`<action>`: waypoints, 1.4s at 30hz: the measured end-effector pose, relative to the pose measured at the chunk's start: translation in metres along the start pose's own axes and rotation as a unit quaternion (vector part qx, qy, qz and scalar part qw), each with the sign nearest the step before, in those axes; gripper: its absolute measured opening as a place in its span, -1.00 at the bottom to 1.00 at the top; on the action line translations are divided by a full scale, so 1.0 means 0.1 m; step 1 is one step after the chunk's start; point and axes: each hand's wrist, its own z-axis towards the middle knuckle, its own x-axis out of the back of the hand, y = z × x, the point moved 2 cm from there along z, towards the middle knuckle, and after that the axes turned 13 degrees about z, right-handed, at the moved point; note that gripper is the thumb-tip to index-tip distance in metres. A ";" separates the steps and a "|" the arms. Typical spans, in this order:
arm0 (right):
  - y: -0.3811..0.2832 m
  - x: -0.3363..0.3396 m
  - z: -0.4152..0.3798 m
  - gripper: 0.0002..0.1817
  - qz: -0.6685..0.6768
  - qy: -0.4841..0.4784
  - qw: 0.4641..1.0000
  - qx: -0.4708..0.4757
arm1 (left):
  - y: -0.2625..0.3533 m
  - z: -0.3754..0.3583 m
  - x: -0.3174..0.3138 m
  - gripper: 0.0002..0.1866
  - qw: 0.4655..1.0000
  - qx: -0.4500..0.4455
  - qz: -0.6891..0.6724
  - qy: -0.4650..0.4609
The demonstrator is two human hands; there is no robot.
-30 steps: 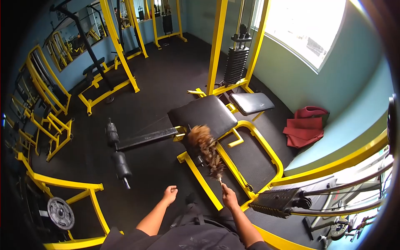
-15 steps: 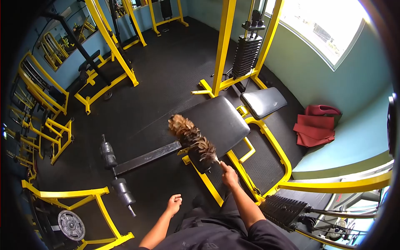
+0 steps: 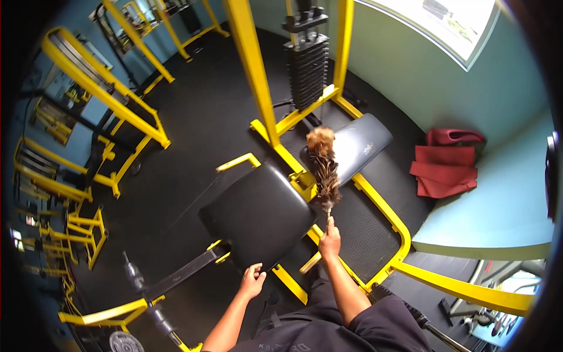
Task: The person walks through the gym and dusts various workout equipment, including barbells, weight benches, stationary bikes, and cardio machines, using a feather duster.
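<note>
A brown feather duster (image 3: 326, 170) is in my right hand (image 3: 330, 242), whose fingers wrap round its thin handle. The duster's feathers point away from me, over the near end of a black padded backrest (image 3: 366, 144). To the left of the duster lies the wide black seat pad (image 3: 261, 214) of a yellow-framed machine. My left hand (image 3: 253, 280) is beside the lower edge of that seat, holding nothing, its fingers partly bent and apart. Whether it touches the pad I cannot tell.
A weight stack (image 3: 308, 73) stands in a yellow frame ahead. Red cloth or bags (image 3: 446, 170) lie by the right wall. A yellow bar (image 3: 463, 287) crosses at lower right. A padded roller lever (image 3: 182, 274) extends at lower left, and more yellow machines (image 3: 105, 88) line the left.
The view has shifted. My right hand has moved the duster from the seat pad to the backrest, its feathers pointing more directly forward. My left hand is now beside the seat pad.
</note>
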 end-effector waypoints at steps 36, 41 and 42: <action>2.91 0.73 4.98 -0.71 -0.077 0.188 0.852 -0.483 | 2.05 2.73 -0.93 -0.66 0.903 -0.187 0.361 0.141; 2.38 0.68 4.53 -0.65 -0.057 0.103 0.979 -0.167 | 2.05 2.73 -0.93 -0.66 0.903 -0.185 0.362 0.137; 2.31 0.71 4.38 -0.64 -0.073 0.074 0.981 -0.162 | 2.04 2.75 -0.93 -0.66 0.902 -0.187 0.364 0.136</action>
